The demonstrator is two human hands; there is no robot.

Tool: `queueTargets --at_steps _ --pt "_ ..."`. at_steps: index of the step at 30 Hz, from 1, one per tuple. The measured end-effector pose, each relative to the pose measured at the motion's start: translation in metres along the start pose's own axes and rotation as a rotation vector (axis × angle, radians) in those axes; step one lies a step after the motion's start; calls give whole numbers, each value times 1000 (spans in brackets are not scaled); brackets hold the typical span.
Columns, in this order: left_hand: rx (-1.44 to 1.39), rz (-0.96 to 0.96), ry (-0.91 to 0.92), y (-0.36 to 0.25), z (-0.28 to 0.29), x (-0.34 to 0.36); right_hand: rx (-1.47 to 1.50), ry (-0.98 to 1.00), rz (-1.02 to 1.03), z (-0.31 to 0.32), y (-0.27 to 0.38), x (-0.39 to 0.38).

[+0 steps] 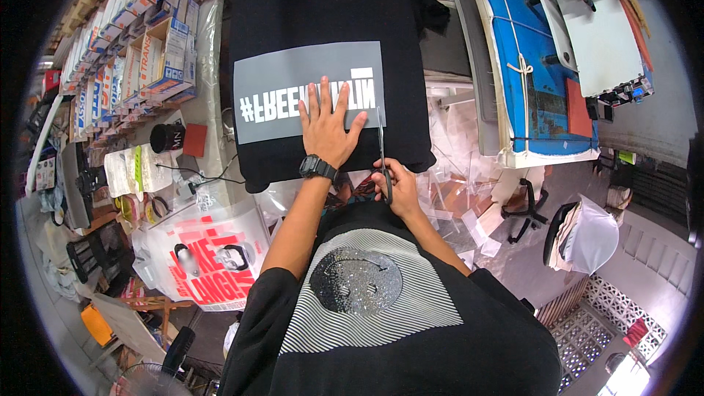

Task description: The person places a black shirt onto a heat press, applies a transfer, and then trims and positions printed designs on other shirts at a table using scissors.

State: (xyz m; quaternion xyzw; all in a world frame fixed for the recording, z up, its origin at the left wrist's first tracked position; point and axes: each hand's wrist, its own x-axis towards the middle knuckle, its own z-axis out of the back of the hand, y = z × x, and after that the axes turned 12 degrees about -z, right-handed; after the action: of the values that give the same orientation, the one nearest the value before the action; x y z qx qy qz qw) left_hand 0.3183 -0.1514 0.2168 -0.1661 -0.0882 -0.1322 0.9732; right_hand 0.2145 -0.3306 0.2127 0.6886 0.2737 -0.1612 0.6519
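A grey, partly see-through sheet with white block lettering lies across black fabric on a padded board in front of me. My left hand is pressed flat on this sheet, fingers spread over the lettering. With my right hand I grip the dark handles of a pair of scissors at the near right of the fabric. Their narrow blades point away from me along the sheet's right edge. Whether the blades touch the sheet is too fine to make out.
Stacked long cardboard boxes line the left side, with a black mug close by. At the right stands a blue-topped table bearing equipment. Clear film scraps litter the floor by a wheeled chair base. A red-printed sheet lies lower left.
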Motion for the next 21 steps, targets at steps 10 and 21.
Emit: queueTargets --at_steps 10,21 --pt "12 -5 2 2 -2 -1 -21 -21 21 -3 -5 -3" --pt "1 -2 -26 -1 1 1 -188 -141 118 -8 6 5"
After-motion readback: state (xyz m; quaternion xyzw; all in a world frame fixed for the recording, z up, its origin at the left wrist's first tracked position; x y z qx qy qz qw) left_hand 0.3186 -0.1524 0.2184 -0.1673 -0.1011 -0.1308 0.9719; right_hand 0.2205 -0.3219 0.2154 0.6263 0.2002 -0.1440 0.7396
